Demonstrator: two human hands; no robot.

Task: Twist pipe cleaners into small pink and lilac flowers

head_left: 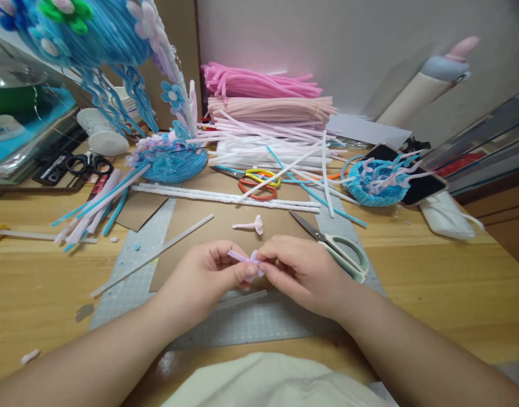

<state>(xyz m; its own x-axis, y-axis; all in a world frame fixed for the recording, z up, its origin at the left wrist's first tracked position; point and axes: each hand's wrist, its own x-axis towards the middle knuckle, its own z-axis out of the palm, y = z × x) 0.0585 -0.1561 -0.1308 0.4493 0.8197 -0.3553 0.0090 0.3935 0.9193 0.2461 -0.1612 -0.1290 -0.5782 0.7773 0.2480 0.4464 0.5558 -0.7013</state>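
Note:
A small lilac piece of bent pipe cleaner point(252, 258) is pinched between both hands above the brown cardboard point(178, 229). My left hand point(211, 280) grips it from the left, thumb on top. My right hand point(304, 271) holds its right side with thumb and forefinger, and the fingertips of the two hands nearly meet. Part of the piece is hidden by the fingers. Just beyond the hands lies a pale pink pipe-cleaner shape point(256, 225) with a short stem. Scissors with pale green handles point(348, 257) lie open beside my right hand.
Behind are bundles of pink point(259, 83) and white pipe cleaners point(259, 152), with red and yellow scissors point(259, 183) before them. A blue woven piece point(378, 182) and a phone point(427, 186) sit right. A decorated blue stand point(170, 161), black scissors point(90, 164) and glue sticks point(158, 253) are left.

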